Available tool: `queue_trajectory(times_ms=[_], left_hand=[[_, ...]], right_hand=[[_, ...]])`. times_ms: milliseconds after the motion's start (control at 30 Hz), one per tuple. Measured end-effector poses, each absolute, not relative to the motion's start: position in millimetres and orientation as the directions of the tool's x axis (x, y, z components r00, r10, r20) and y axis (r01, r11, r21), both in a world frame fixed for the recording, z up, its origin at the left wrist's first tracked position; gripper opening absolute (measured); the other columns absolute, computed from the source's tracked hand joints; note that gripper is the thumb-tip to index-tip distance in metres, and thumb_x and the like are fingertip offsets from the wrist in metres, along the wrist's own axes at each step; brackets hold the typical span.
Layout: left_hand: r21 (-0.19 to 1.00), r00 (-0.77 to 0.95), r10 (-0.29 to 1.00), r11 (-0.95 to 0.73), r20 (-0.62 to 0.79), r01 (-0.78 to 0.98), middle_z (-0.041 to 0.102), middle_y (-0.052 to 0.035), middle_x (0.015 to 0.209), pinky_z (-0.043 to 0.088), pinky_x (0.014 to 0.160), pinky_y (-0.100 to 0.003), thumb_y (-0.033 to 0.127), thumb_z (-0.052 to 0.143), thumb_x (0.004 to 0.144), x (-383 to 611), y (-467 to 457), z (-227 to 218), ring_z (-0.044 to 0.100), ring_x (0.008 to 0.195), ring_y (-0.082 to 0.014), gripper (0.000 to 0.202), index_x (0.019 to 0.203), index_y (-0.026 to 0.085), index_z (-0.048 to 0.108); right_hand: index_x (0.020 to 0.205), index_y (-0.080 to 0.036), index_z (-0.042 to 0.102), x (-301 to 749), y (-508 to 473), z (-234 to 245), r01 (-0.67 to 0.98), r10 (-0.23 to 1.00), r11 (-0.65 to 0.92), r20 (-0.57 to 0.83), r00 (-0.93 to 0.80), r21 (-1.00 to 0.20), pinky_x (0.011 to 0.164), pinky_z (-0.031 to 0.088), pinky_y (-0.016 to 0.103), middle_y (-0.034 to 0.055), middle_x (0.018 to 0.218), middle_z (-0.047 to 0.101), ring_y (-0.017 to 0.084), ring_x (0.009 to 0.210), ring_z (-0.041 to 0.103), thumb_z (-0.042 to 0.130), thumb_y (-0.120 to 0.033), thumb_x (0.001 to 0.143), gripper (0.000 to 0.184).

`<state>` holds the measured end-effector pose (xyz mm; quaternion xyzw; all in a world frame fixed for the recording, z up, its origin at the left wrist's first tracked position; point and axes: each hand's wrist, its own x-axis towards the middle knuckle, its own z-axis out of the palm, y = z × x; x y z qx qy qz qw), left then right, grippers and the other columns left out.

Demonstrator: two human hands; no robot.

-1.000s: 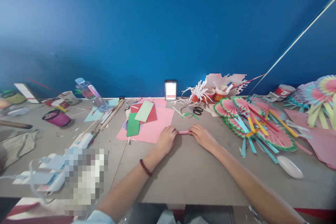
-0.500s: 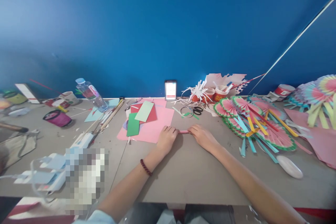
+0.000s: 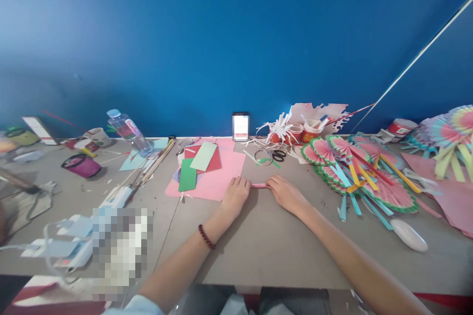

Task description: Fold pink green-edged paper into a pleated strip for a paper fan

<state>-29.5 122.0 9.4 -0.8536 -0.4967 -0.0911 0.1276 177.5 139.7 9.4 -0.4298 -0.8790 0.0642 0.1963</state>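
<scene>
A narrow folded pink paper strip (image 3: 259,185) lies on the grey table (image 3: 266,246) between my two hands. My left hand (image 3: 235,196), a dark bead bracelet on its wrist, presses its curled fingers onto the strip's left end. My right hand (image 3: 286,193) pinches the right end with fingers bent down. Both hands rest on the table just in front of a large pink paper sheet (image 3: 218,177).
Red and green paper pieces (image 3: 197,162) lie on the pink sheet. A pile of pink folded fans (image 3: 354,170) spreads at right, with cups (image 3: 301,133) and scissors (image 3: 278,155) behind. A water bottle (image 3: 128,131), sticks (image 3: 155,162), a purple tub (image 3: 81,165) stand left. A phone (image 3: 240,126) leans on the blue wall.
Both hands stay on the pink strip with barely any shift. At the far left edge, a dark stick-like object has moved and tilted.
</scene>
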Motion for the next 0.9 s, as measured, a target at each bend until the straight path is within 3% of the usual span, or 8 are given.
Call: queue_trajectory(times_ms=[100, 300, 500, 900], left_hand=[[-0.060, 0.453, 0.841, -0.457, 0.297, 0.888, 0.061, -0.0069, 0.086, 0.045, 0.074, -0.035, 0.008, 0.047, 0.091, -31, 122, 8, 0.056, 0.082, -0.0211, 0.014, 0.088, 0.014, 0.058], [0.143, 0.400, 0.862, -0.458, 0.312, 0.877, 0.063, -0.0037, 0.085, 0.046, 0.072, -0.031, 0.011, 0.046, 0.093, -44, 129, 7, 0.058, 0.082, -0.0181, 0.017, 0.087, 0.016, 0.061], [0.298, 0.366, 0.866, -0.469, 0.342, 0.832, 0.063, -0.0033, 0.084, 0.045, 0.073, -0.028, 0.014, 0.049, 0.091, -50, 137, 2, 0.058, 0.082, -0.0163, 0.019, 0.085, 0.018, 0.067], [0.123, 0.476, 0.797, -0.550, 0.371, 0.826, 0.057, -0.0045, 0.088, 0.041, 0.073, -0.031, 0.022, 0.054, 0.091, -54, 139, -2, 0.051, 0.086, -0.0190, 0.014, 0.091, 0.020, 0.068]], right_hand=[[0.091, -0.016, 0.063, 178, 140, 11, 0.715, 0.789, 0.615, 0.279, -0.548, -0.333, 0.084, 0.046, 0.034, 0.0090, 0.092, 0.064, 0.021, 0.091, 0.056, 0.039, -0.015, 0.094, 0.025], [0.089, -0.017, 0.067, 181, 151, 10, 0.626, 0.852, 0.512, 0.254, -0.458, -0.588, 0.085, 0.045, 0.032, 0.0080, 0.092, 0.068, 0.019, 0.091, 0.060, 0.044, -0.018, 0.091, 0.023], [0.079, -0.019, 0.067, 180, 159, 5, 0.622, 0.925, 0.372, 0.218, -0.311, -0.689, 0.067, 0.047, 0.028, 0.0026, 0.074, 0.069, 0.017, 0.069, 0.061, 0.051, -0.029, 0.085, 0.020], [0.074, -0.020, 0.069, 179, 163, -7, 0.641, 0.922, 0.386, 0.299, -0.246, -0.663, 0.065, 0.047, 0.027, 0.0042, 0.076, 0.069, 0.016, 0.068, 0.060, 0.051, -0.032, 0.083, 0.023]])
